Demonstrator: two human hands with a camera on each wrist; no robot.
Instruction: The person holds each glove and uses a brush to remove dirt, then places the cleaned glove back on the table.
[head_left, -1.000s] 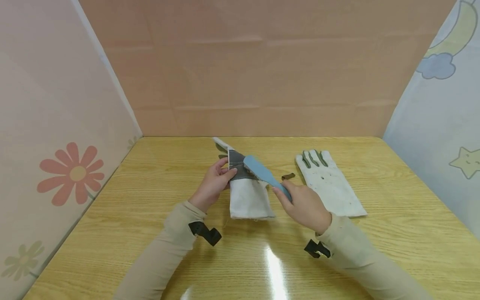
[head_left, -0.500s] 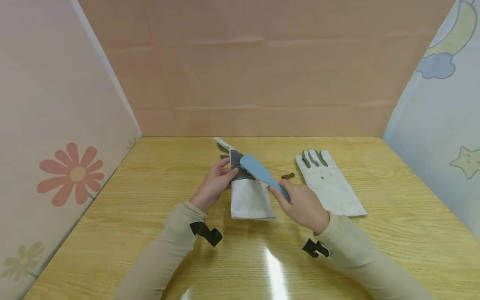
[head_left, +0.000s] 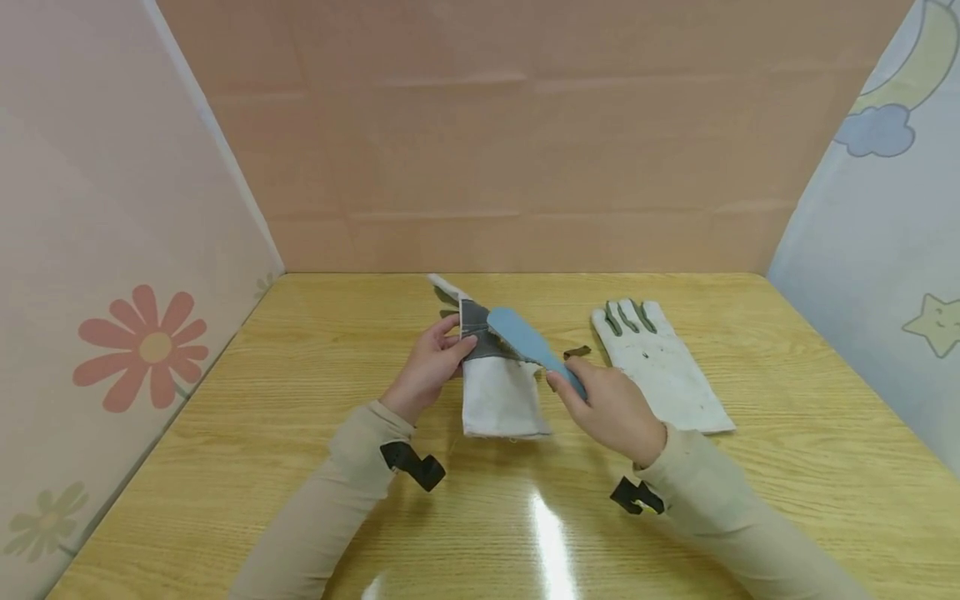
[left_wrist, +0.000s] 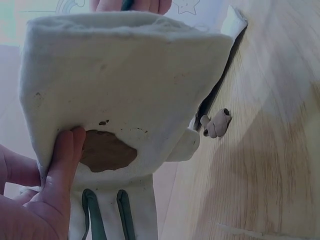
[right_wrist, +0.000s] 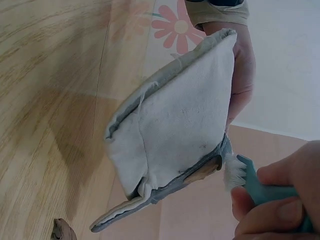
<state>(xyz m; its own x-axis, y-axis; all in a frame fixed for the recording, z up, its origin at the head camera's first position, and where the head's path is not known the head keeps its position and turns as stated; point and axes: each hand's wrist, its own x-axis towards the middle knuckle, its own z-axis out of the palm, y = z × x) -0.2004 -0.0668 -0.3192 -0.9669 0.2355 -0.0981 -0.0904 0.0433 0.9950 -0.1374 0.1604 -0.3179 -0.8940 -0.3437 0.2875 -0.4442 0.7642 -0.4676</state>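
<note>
My left hand grips a glove, held up off the table and just to the right of that hand — thumb on its grey band, other fingers behind. The glove's white cuff hangs below my thumb, toward me, loose threads along its hem, and its fingers poke out past the far side of that hand. On the glove's other face, right at my left fingertips, is a brown patch, with small dark specks near it.

My right hand is curled round the handle of a blue brush, its head reaching away from that hand, up and leftward, over the band. The bristles (pale and short, as the right wrist view has them) sit right at the glove's edge; whether they press into it I cannot tell.

A brown scrap lies just past my right hand — and a second glove lies flat beyond it, to the right, fingers pointing away from me, white with green between the fingers and a few dark spots. Behind my left hand come a black clip and a beige sleeve.
</note>
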